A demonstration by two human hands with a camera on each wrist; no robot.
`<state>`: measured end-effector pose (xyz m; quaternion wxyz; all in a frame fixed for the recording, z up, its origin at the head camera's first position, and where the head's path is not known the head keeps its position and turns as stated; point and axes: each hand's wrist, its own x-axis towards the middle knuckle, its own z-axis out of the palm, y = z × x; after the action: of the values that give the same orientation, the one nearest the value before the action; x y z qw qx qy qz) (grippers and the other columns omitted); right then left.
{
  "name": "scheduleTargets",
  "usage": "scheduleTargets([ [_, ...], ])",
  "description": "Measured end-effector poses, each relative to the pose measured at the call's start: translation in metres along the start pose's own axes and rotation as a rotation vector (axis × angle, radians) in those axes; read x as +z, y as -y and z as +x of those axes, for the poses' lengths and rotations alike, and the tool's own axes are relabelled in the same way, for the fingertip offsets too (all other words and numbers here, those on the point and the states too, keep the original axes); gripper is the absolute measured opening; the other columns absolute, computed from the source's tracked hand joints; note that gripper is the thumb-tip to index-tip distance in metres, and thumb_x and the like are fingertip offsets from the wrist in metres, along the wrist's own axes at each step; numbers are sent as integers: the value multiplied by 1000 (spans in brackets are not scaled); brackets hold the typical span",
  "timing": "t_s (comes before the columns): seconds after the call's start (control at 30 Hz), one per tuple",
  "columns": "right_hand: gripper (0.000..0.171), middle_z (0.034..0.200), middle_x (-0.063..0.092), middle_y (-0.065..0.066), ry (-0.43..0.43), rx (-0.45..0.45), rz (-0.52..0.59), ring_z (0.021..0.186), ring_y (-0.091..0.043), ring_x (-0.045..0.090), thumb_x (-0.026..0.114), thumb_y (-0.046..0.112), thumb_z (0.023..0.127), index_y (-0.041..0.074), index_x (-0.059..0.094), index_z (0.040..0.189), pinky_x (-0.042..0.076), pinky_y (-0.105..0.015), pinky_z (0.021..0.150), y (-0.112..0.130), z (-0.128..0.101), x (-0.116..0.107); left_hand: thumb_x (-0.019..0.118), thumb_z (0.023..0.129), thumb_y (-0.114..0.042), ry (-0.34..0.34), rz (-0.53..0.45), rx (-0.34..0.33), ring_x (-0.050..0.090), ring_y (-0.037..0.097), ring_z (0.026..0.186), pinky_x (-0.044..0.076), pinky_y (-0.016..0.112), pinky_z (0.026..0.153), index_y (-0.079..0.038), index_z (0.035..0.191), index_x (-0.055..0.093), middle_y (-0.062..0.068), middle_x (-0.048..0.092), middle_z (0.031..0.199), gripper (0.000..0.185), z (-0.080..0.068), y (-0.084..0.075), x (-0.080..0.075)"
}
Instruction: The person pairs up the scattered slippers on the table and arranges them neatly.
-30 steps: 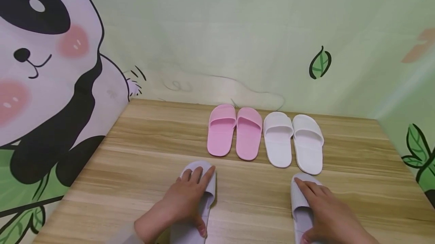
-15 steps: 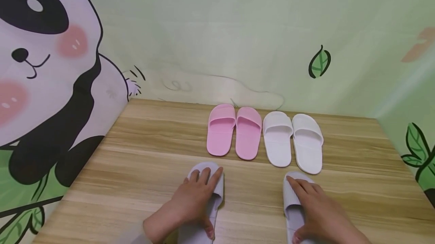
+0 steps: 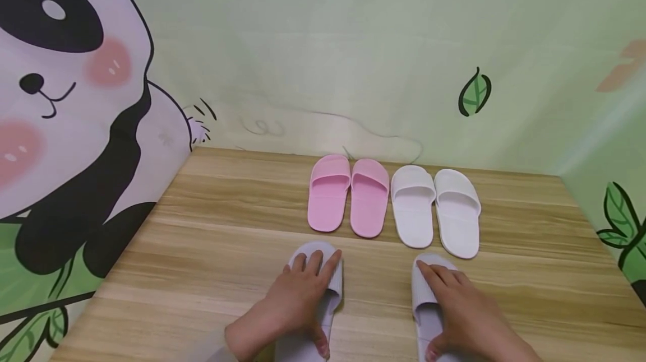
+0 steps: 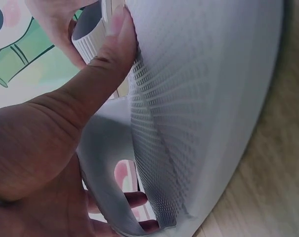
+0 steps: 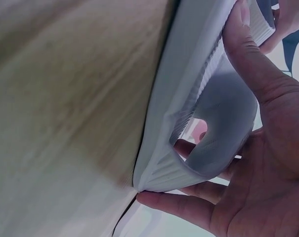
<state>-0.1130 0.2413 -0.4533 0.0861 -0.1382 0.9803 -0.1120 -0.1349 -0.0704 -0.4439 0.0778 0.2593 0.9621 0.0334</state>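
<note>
The left hand point(image 3: 295, 309) lies over the ribbed strap of a pale grey-lilac foam slipper point(image 3: 330, 283), fingers laid across the top and thumb hooked against the inner edge; the left wrist view shows the thumb point(image 4: 107, 64) pressed on the rim and fingertips curled under the strap, so the hand grips it. The right hand point(image 3: 461, 314) grips the matching pale grey-lilac slipper point(image 3: 421, 289) the same way, thumb point(image 5: 248, 54) along the sole's edge and fingers wrapped round the strap. Both slippers rest flat on the light wooden tabletop point(image 3: 222, 238), toes pointing away from the person, with a bare gap of wood between them.

Just beyond the left hand's fingertips stands a pair of pink foam slippers point(image 3: 348, 194); just beyond the right hand's, a pair of white foam slippers point(image 3: 436, 208). The two pairs sit side by side, touching or nearly so.

No brand, label or writing can be read on any slipper. A panda-and-leaf printed backdrop point(image 3: 75, 98) rises to the left of the left hand and behind the pairs.
</note>
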Motion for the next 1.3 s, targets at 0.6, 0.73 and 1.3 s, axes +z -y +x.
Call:
scheduleTargets([
  [0.6,154,153,51,-9,21,4,31,137,-35,49,102,57,25,14,40,159,55,-63,81,14,8,2,94,26,-74,-7,26,-6,52,38,124,56,60,96,-17,164,25,14,47,146,165,9,-16,3],
  [0.73,155,153,51,-7,26,13,27,138,-34,49,102,57,24,16,40,159,55,-63,82,18,10,2,94,24,-75,-27,29,0,52,38,122,56,59,95,-17,164,26,14,48,146,167,10,-19,5],
  [1.3,150,148,55,-4,-30,-27,-13,136,-30,52,103,52,25,14,44,157,58,-54,86,36,15,6,93,24,-76,-31,41,2,52,35,121,57,55,94,-18,164,26,12,48,147,166,17,-34,5],
])
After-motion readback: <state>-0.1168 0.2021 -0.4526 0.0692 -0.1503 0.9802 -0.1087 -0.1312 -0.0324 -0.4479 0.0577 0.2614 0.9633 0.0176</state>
